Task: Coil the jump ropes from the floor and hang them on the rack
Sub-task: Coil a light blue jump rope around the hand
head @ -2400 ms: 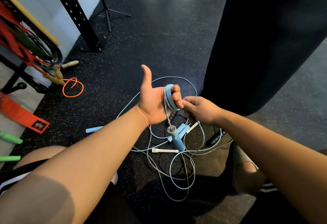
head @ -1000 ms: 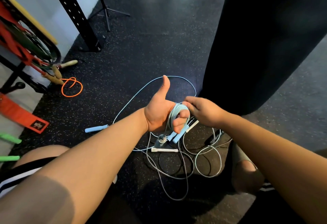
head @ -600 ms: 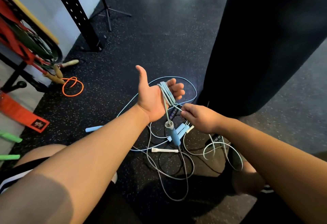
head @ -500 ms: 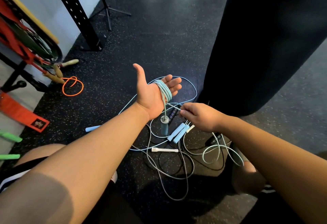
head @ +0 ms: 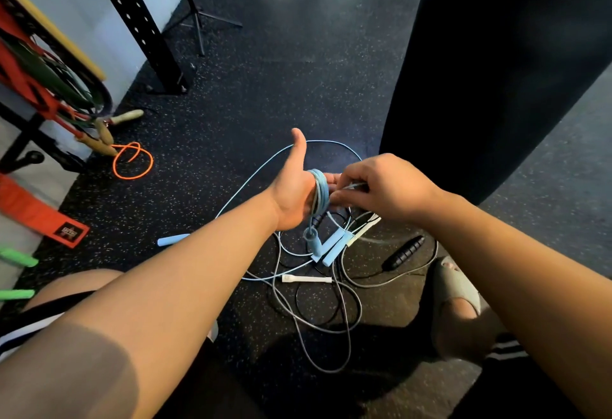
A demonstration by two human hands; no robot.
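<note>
A light blue jump rope (head: pixel 320 190) is wound in several turns around the fingers of my left hand (head: pixel 294 188), thumb up. One blue handle (head: pixel 313 242) dangles below that hand. My right hand (head: pixel 381 188) pinches the free strand of this rope right beside the coil. Below lies a tangle of ropes on the floor (head: pixel 318 292): two blue handles (head: pixel 334 246), a white handle (head: pixel 306 278), a black handle (head: pixel 402 253), and another blue handle (head: pixel 173 239) off to the left. The rack (head: pixel 39 64) with hanging bands stands at far left.
A big black punching bag (head: pixel 490 64) hangs close on the right. An orange rope (head: pixel 132 160) with wooden handles lies by the rack. A black perforated upright (head: pixel 139 24) and a thin stand (head: pixel 195 11) rise behind. My knees and a grey slipper (head: pixel 455 286) frame the pile.
My right hand has risen from below the coil to beside my left fingers, drawing the strand up. The slack loop on the floor at right is gone, and my left hand tilted thumb-up.
</note>
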